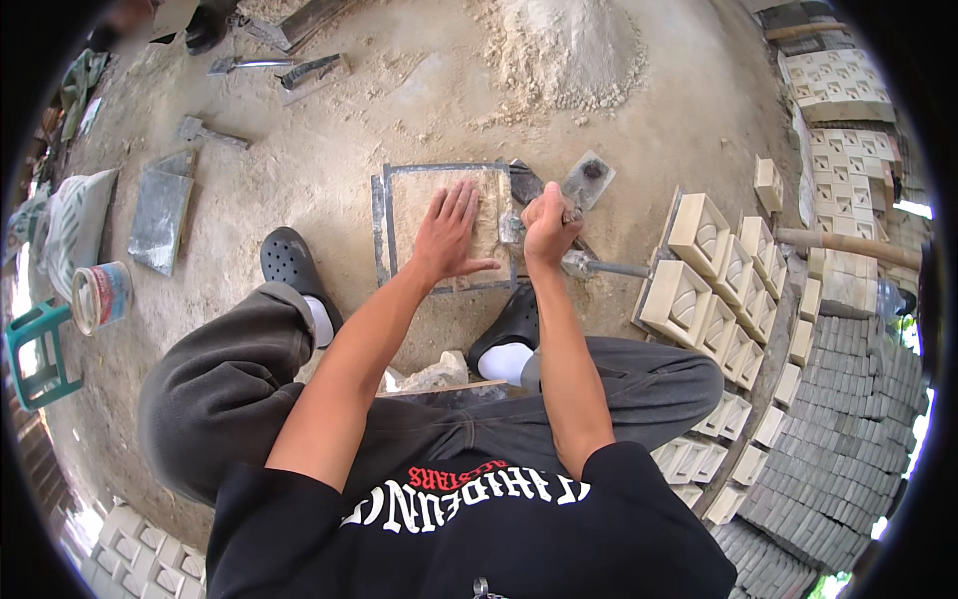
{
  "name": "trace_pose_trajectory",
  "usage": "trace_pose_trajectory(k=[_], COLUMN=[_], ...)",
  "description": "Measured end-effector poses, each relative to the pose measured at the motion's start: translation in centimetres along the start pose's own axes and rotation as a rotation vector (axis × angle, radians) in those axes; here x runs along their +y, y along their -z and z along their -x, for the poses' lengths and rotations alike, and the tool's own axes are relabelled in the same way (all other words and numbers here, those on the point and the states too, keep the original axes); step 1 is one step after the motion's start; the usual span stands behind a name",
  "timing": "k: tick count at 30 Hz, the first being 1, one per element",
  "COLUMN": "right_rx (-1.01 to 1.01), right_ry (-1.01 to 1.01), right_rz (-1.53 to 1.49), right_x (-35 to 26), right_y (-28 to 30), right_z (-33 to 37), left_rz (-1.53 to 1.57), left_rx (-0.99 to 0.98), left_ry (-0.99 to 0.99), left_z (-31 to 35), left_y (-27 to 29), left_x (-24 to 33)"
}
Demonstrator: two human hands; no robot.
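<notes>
My left hand (448, 232) lies flat with its fingers stretched out, palm down on pale sandy powder (411, 215). That powder fills a square grey metal frame (439, 168) on the ground between my feet. At the frame's right side, my right hand (551, 228) is closed in a fist around a short-handled tool with a blocky grey metal head (511, 229); most of its handle is hidden. Just right of this fist lies a metal-headed tool with a rod-like handle (614, 268). A small plate with a dark spot (589, 178) rests beyond the fist.
A powder heap (569, 45) rises ahead. Moulded pale blocks (699, 235) stand in rows at right, near stacked grey tiles (828, 399). On the left are a flat slab (160, 215), a bucket (102, 298), a green stool (42, 354) and a hammer (213, 133).
</notes>
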State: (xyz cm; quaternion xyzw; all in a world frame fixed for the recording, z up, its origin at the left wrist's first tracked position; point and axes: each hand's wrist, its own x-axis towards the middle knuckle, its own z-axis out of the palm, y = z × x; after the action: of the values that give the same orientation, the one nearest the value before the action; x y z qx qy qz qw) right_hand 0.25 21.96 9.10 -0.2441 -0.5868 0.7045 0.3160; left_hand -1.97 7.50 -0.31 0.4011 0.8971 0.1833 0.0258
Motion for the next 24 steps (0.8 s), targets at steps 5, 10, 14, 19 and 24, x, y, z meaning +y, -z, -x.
trace_pose_trajectory(k=[5,10,14,19,24], right_rx=[-0.054,-0.022,-0.001,0.158,0.204], right_ry=[0.015,0.034,0.040,-0.004,0.042], right_rz=[-0.138,0.104,-0.032,-0.118,-0.332], right_x=[-1.3,-0.9,0.3,-1.4,-7.1], right_y=[1.5,0.9,2.5,3.5,5.4], right_z=[0.9,1.8,2.8,1.3,1.4], left_rz=[0.004,-0.041,-0.054,-0.009,-0.046], left_rx=[0.016,-0.009,-0.020,-0.019,-0.031], left_ry=[0.029,0.012,-0.010,0.015,-0.079], left_z=[1.0,0.9,1.2,0.7,0.4], left_y=[0.0,0.4,0.2,0.0,-1.6], left_x=[-0.2,0.0,0.4,1.5,5.9])
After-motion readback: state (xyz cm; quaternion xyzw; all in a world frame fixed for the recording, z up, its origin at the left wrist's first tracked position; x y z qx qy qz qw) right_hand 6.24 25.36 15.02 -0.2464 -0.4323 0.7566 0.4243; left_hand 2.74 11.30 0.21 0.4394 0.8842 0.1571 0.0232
